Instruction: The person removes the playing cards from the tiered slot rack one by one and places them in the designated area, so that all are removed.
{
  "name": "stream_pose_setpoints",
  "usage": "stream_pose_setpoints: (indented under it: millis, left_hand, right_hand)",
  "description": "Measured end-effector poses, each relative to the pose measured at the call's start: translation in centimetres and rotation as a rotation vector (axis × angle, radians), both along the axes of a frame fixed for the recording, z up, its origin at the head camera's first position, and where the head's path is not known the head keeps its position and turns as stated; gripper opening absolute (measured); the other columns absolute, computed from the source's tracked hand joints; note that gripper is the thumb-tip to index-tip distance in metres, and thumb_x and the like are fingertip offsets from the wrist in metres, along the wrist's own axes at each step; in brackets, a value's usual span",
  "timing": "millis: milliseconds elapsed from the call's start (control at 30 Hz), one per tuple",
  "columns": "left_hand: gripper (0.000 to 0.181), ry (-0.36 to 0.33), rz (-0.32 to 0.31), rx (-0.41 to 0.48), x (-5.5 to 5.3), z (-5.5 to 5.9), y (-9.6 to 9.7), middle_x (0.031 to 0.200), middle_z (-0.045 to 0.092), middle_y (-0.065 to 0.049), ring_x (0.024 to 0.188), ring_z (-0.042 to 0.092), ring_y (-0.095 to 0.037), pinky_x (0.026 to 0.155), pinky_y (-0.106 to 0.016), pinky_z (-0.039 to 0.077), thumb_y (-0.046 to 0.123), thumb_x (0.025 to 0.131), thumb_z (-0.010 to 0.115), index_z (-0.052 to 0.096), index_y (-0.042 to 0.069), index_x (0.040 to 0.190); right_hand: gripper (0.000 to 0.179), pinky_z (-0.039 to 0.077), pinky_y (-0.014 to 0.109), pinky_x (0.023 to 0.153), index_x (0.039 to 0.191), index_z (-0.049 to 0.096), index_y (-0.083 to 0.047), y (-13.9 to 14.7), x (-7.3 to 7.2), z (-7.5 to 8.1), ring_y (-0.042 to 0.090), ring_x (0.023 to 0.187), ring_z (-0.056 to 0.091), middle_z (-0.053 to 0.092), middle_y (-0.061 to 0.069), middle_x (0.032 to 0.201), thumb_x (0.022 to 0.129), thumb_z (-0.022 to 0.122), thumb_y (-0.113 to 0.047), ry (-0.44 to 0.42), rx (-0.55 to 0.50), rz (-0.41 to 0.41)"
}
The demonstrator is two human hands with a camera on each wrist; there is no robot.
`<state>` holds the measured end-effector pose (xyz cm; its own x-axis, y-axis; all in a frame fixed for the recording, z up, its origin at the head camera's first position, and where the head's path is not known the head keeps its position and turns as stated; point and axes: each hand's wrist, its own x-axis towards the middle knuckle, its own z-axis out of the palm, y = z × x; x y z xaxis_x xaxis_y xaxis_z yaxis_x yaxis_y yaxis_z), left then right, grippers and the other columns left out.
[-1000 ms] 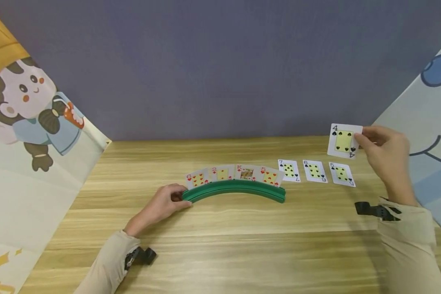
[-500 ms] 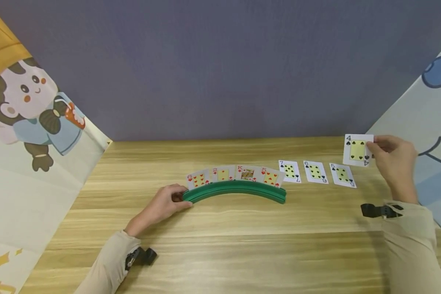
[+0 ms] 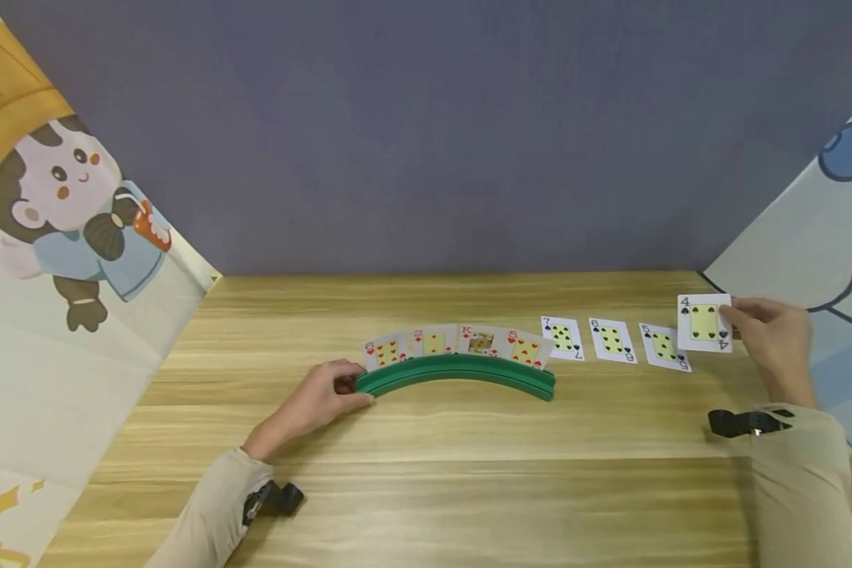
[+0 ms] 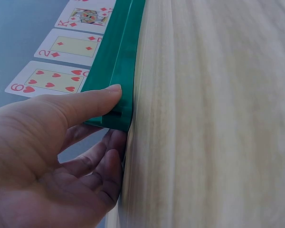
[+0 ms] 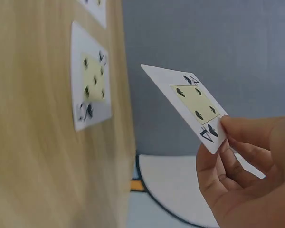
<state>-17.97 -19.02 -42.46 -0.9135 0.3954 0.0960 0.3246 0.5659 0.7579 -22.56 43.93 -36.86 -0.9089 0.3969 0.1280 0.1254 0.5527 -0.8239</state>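
Observation:
My right hand (image 3: 777,347) pinches the four of spades (image 3: 704,322) by its right edge, thumb on the face. In the right wrist view that playing card (image 5: 192,102) is held up off the table, tilted, beside the five of spades (image 5: 91,78). My left hand (image 3: 326,390) grips the left end of a curved green card holder (image 3: 461,366), with the thumb on its front in the left wrist view. Standing in the holder are the six of hearts (image 4: 50,80), two of diamonds (image 4: 69,47), king of diamonds (image 3: 480,342) and five of hearts (image 3: 525,349).
Face up in a row right of the holder lie the seven of spades (image 3: 562,338), the six of spades (image 3: 614,341) and the five of spades. A dark wall (image 3: 426,142) rises behind the wooden table (image 3: 433,489); printed panels flank both sides.
My right hand has carried the four of spades rightward and nearer to me, lower in the head view, and it now overlaps the five of spades there. The left hand stays at the holder.

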Motion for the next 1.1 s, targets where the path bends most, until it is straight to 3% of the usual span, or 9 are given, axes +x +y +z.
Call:
stream_pose_setpoints:
  millis: [267,367,433,533,600,700,767,900,1100]
  left_hand:
    - [0.025,0.012,-0.014,0.002,-0.1,-0.1,0.2,0.095,0.065,-0.006,0.079,0.060,-0.014,0.068,-0.024,0.055,0.016,0.085,0.080,0.072,0.004,0.105]
    - [0.025,0.015,-0.018,0.008,-0.1,-0.1,0.1,0.096,0.066,-0.006,0.080,0.060,-0.014,0.068,-0.024,0.055,0.015,0.085,0.080,0.072,0.003,0.105]
    - [0.025,0.016,-0.018,0.008,-0.1,0.0,0.1,0.097,0.066,-0.007,0.080,0.060,-0.014,0.069,-0.024,0.055,0.015,0.085,0.080,0.072,0.003,0.105]
    - [0.024,0.017,-0.019,0.009,0.0,0.0,0.1,0.096,0.066,-0.006,0.080,0.060,-0.014,0.068,-0.024,0.055,0.015,0.085,0.080,0.072,0.003,0.105]
    - [0.024,0.019,-0.018,0.010,0.0,0.0,0.0,0.096,0.066,-0.006,0.080,0.060,-0.014,0.068,-0.024,0.055,0.015,0.085,0.080,0.072,0.003,0.104]
    - [0.024,0.017,-0.013,0.010,0.1,0.0,0.0,0.096,0.066,-0.006,0.080,0.060,-0.014,0.068,-0.024,0.055,0.015,0.085,0.080,0.072,0.004,0.104]
    - [0.024,0.015,-0.009,0.012,0.0,0.0,0.0,0.097,0.066,-0.006,0.080,0.060,-0.014,0.068,-0.024,0.055,0.015,0.085,0.080,0.072,0.004,0.104]
    - [0.024,0.012,-0.008,0.015,0.0,0.1,0.1,0.096,0.066,-0.006,0.080,0.060,-0.014,0.068,-0.024,0.055,0.015,0.086,0.080,0.072,0.004,0.105]
    - [0.023,0.015,-0.011,0.004,0.0,0.2,0.1,0.096,0.066,-0.007,0.080,0.060,-0.014,0.068,-0.024,0.054,0.015,0.086,0.080,0.072,0.004,0.104]
  right_hand:
    - [0.018,0.052,0.017,0.057,0.110,0.061,-0.009,2.5,0.2,-1.6,-0.008,0.062,0.057,0.049,-0.033,0.074,0.098,0.062,-0.022,-0.097,-0.027,-0.053]
    - [0.039,0.054,0.021,0.057,0.129,0.058,0.000,3.1,0.2,-2.3,-0.005,0.062,0.059,0.051,-0.030,0.070,0.098,0.061,-0.023,-0.151,-0.044,-0.025]
    - [0.048,0.054,0.023,0.056,0.135,0.053,0.007,3.4,0.1,-2.8,-0.003,0.061,0.060,0.053,-0.028,0.066,0.099,0.061,-0.023,-0.189,-0.028,-0.021]
    - [0.051,0.052,0.023,0.054,0.134,0.051,0.013,3.7,0.1,-3.3,-0.002,0.061,0.056,0.060,-0.015,0.067,0.098,0.060,-0.021,-0.226,0.049,-0.032]
    - [0.049,0.049,0.025,0.053,0.131,0.053,0.013,3.8,0.0,-3.6,0.001,0.063,0.055,0.067,0.000,0.072,0.097,0.061,-0.021,-0.249,0.123,-0.042]
    - [0.052,0.046,0.029,0.058,0.132,0.053,0.013,4.1,0.0,-4.1,0.011,0.071,0.056,0.070,0.021,0.088,0.096,0.062,-0.024,-0.293,0.213,-0.050]
    - [0.053,0.045,0.031,0.061,0.132,0.053,0.013,4.3,-0.1,-4.3,0.019,0.078,0.058,0.068,0.029,0.100,0.096,0.062,-0.025,-0.313,0.218,-0.054]
    - [0.054,0.040,0.028,0.064,0.134,0.051,0.013,4.2,-0.3,-4.6,0.025,0.088,0.056,0.065,0.030,0.108,0.097,0.061,-0.026,-0.341,0.187,-0.086]
    - [0.050,0.039,0.030,0.064,0.131,0.052,0.014,3.8,-0.4,-4.6,0.036,0.094,0.057,0.068,0.024,0.091,0.098,0.060,-0.023,-0.357,0.191,-0.106]
